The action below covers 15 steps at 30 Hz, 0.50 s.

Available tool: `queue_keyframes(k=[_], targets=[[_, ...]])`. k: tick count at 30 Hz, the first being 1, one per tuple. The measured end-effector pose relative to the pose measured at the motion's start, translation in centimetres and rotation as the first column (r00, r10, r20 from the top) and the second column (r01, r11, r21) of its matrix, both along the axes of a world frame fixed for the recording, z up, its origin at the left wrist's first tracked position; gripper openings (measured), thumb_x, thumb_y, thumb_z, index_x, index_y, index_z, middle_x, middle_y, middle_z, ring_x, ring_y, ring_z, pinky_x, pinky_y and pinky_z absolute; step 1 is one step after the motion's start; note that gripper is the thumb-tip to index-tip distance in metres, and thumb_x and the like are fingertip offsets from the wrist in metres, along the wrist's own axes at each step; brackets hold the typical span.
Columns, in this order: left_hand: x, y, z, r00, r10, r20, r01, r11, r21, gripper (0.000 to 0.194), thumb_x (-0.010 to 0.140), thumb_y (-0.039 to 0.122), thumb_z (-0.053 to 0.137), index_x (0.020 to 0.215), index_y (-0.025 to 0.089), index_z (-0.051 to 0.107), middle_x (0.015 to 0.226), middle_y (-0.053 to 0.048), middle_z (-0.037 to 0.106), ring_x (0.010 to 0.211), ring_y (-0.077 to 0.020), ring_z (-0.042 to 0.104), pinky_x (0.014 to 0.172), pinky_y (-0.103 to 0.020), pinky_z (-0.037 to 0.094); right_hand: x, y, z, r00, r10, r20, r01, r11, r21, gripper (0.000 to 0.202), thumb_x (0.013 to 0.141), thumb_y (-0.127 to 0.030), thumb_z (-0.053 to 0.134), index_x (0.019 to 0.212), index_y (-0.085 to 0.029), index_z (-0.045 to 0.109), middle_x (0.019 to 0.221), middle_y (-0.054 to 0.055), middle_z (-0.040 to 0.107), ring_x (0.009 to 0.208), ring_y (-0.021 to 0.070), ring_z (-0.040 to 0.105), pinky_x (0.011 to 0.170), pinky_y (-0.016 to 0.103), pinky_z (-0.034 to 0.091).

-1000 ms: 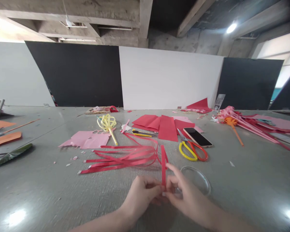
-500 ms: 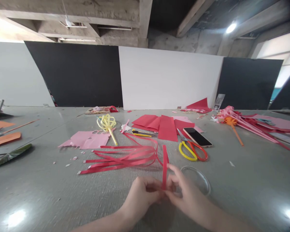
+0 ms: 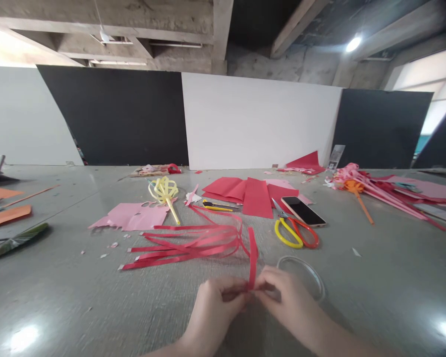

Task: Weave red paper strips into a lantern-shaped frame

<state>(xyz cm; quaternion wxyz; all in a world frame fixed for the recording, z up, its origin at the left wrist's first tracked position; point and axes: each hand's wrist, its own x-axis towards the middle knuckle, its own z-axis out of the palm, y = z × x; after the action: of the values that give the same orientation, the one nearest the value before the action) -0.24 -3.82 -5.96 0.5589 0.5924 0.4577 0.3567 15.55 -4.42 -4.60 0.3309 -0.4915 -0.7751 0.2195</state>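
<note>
My left hand [image 3: 221, 302] and my right hand [image 3: 282, 292] meet low in the middle of the head view, thumbs and fingers pinched on the lower end of a red paper strip [image 3: 253, 260]. The strip rises upright between them, its top leaning a little left. What lies between the fingertips is partly hidden. Just beyond, a bundle of red paper strips [image 3: 193, 240] fans out to the left on the table, several with pale tips. By my right hand lies a clear tape ring [image 3: 317, 277].
Yellow-and-red-handled scissors [image 3: 292, 233] and a phone [image 3: 303, 210] lie to the right. Folded red paper [image 3: 258, 198], a yellow cutter knife [image 3: 217, 206], a yellow paper flower [image 3: 165, 193] and pink paper [image 3: 132, 216] lie farther back. Panels [image 3: 260, 121] stand behind the table.
My right hand's fingers have come down from the side of the red strip to pinch at its lower end, close against my left hand. The strip's top has dropped slightly.
</note>
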Motion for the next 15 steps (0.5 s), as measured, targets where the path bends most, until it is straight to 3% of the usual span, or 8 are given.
queue_keyframes(k=[6,10,13,15], targets=[[-0.1,-0.4,-0.2,0.986,-0.021,-0.163,0.042,0.992,0.122,0.020,0.071,0.021,0.046,0.061,0.014,0.063,0.058,-0.001,0.062,0.060,-0.0141,0.056,0.055,-0.021,0.040,-0.2,-0.3,0.2,0.999,0.033,-0.007,-0.033,0.999,-0.011,0.019,0.065,0.001,0.049,0.063,-0.017,0.056,0.066,-0.002,0.057,0.062,0.0109,0.054,0.057,0.022,0.042],[-0.1,-0.4,0.1,0.985,-0.043,-0.166,0.065,0.989,0.130,0.017,0.070,0.020,0.046,0.059,0.014,0.058,0.055,0.000,0.059,0.057,-0.0131,0.055,0.054,-0.021,0.039,-0.4,-0.7,0.3,1.000,0.023,0.008,-0.023,0.999,0.034,0.018,0.063,0.000,0.048,0.059,-0.018,0.051,0.063,-0.003,0.055,0.059,0.0102,0.053,0.054,0.020,0.041],[0.0,-0.2,0.5,0.995,-0.085,-0.050,0.086,0.996,0.021,0.013,0.067,0.018,0.048,0.056,0.014,0.054,0.050,0.001,0.055,0.050,-0.0115,0.052,0.050,-0.021,0.038,-0.7,-1.0,-0.1,0.999,-0.003,0.049,-0.005,0.988,0.155,0.018,0.059,0.000,0.047,0.058,-0.018,0.046,0.058,-0.004,0.052,0.053,0.0092,0.050,0.048,0.018,0.039],[0.1,-0.1,1.0,0.991,-0.112,0.076,0.118,0.990,-0.080,0.012,0.065,0.017,0.048,0.055,0.013,0.052,0.049,0.002,0.053,0.045,-0.0093,0.049,0.048,-0.020,0.037,-0.8,-1.1,-0.5,0.996,-0.038,0.084,0.005,0.933,0.359,0.017,0.060,-0.002,0.044,0.057,-0.018,0.044,0.056,-0.002,0.050,0.051,0.0103,0.049,0.046,0.020,0.039]])
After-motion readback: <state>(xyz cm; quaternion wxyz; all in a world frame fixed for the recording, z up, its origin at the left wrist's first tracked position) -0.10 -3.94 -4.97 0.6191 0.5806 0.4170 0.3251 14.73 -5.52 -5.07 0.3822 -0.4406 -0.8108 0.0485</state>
